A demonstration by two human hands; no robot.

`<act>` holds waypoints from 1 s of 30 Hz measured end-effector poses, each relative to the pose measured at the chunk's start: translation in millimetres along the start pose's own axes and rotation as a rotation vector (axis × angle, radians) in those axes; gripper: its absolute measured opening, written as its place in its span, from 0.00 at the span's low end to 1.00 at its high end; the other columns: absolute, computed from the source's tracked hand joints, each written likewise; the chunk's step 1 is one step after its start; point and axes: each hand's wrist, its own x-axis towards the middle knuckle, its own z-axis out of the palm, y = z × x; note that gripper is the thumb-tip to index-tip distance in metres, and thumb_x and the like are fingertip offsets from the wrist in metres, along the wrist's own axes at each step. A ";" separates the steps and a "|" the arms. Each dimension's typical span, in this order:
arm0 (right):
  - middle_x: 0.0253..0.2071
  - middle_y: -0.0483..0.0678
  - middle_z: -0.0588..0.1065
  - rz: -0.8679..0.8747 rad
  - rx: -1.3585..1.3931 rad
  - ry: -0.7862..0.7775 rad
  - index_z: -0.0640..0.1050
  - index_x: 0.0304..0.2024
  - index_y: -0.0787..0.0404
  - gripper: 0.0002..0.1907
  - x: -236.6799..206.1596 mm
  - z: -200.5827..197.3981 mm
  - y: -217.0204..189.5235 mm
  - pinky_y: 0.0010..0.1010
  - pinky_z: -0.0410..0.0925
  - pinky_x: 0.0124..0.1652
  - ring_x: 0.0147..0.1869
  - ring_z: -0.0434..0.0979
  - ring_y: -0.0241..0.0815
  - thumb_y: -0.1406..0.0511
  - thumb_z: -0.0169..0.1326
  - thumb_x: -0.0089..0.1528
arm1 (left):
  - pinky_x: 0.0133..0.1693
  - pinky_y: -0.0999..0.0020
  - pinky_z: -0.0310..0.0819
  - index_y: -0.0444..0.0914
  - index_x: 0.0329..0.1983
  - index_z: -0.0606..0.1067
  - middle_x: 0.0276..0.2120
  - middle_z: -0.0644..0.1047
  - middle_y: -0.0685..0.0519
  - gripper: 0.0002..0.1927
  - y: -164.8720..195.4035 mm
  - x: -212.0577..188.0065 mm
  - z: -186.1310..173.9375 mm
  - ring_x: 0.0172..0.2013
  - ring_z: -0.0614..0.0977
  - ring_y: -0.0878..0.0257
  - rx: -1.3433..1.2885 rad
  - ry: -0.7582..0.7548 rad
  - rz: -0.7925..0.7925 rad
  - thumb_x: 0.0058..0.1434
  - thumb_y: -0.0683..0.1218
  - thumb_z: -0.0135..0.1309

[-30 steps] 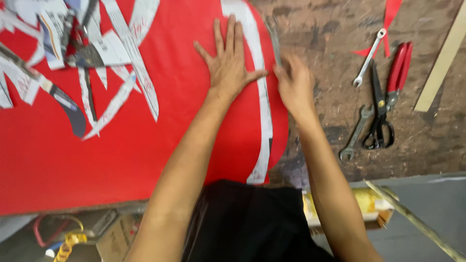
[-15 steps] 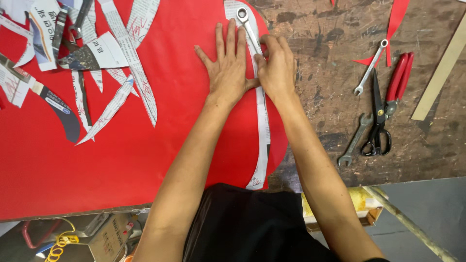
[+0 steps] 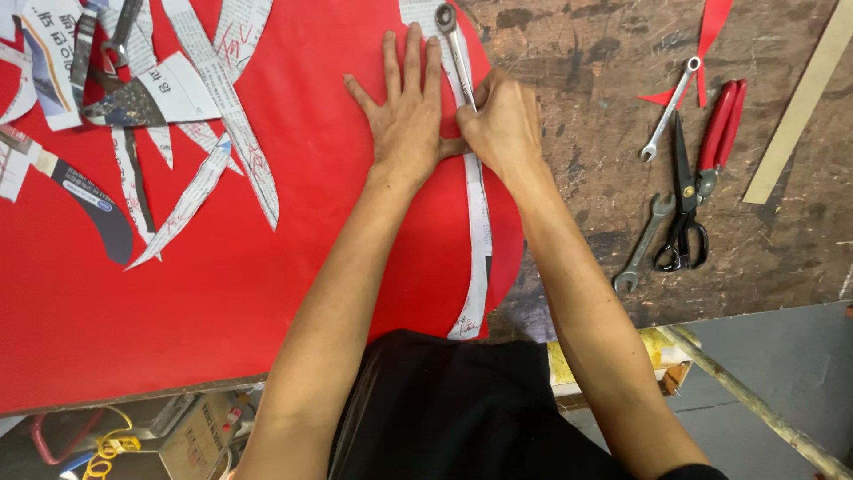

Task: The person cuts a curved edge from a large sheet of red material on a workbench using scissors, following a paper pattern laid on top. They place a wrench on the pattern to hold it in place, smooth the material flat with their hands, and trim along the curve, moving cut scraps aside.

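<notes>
The left hand (image 3: pixel 410 120) lies flat and open, fingers spread toward twelve o'clock, pressing on the red sheet (image 3: pixel 222 293) that covers most of the tabletop (image 3: pixel 586 160). Just to its three o'clock side, touching it at the thumb, the right hand (image 3: pixel 506 124) is curled with its fingertips pinched at the long curved newspaper strip (image 3: pixel 478 231); whether it grips the strip or only presses it down cannot be told. That strip follows the sheet's rounded right edge, from the twelve o'clock end of the sheet down toward six o'clock near the person's body. A ratchet wrench (image 3: pixel 455 49) lies on the strip's upper part, its ring head at twelve o'clock and its handle running down to the right hand's fingertips.

At about ten o'clock on the sheet lie scattered newspaper cuttings (image 3: pixel 213 133), some curved and pointed. At three o'clock, on the bare worn wood, lie red-handled pliers (image 3: pixel 721 124), black scissors (image 3: pixel 682 209), a small spanner (image 3: pixel 668 111) and a larger spanner (image 3: pixel 644 244) close together. A red scrap (image 3: pixel 706 40) lies at about one o'clock, and a wooden strip (image 3: pixel 800 107) slants along the right edge.
</notes>
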 end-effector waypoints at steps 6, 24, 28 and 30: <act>0.30 0.61 0.79 -0.141 0.058 0.047 0.77 0.39 0.68 0.09 0.7 -0.9 -7.2 0.48 0.72 0.41 0.36 0.82 0.59 0.76 0.52 0.56 | 0.61 0.10 0.34 0.38 0.78 0.45 0.77 0.42 0.47 0.77 -3.7 1.4 0.8 0.76 0.39 0.44 -0.004 -0.015 0.005 0.33 0.70 0.74; 0.40 0.55 0.77 -0.015 -0.062 0.170 0.76 0.42 0.64 0.05 -65.0 -17.1 41.9 0.42 0.72 0.42 0.41 0.78 0.50 0.72 0.56 0.63 | 0.70 0.28 0.36 0.42 0.76 0.63 0.76 0.55 0.40 0.39 -40.4 -16.2 17.5 0.75 0.52 0.43 -0.195 0.370 0.190 0.64 0.52 0.67; 0.42 0.57 0.76 -0.074 0.041 0.250 0.76 0.49 0.67 0.08 -124.0 -21.3 51.7 0.42 0.70 0.45 0.45 0.78 0.52 0.71 0.58 0.68 | 0.64 0.40 0.62 0.41 0.59 0.72 0.61 0.71 0.49 0.19 -47.2 26.4 -5.7 0.65 0.69 0.50 -0.234 0.421 -0.062 0.71 0.54 0.61; 0.45 0.55 0.76 -0.208 0.058 0.253 0.74 0.57 0.66 0.20 -154.0 -6.7 44.8 0.42 0.70 0.47 0.46 0.76 0.53 0.68 0.61 0.64 | 0.53 0.39 0.62 0.39 0.55 0.73 0.58 0.72 0.46 0.23 -48.6 50.2 -19.7 0.61 0.68 0.45 -0.247 0.525 -0.006 0.63 0.54 0.66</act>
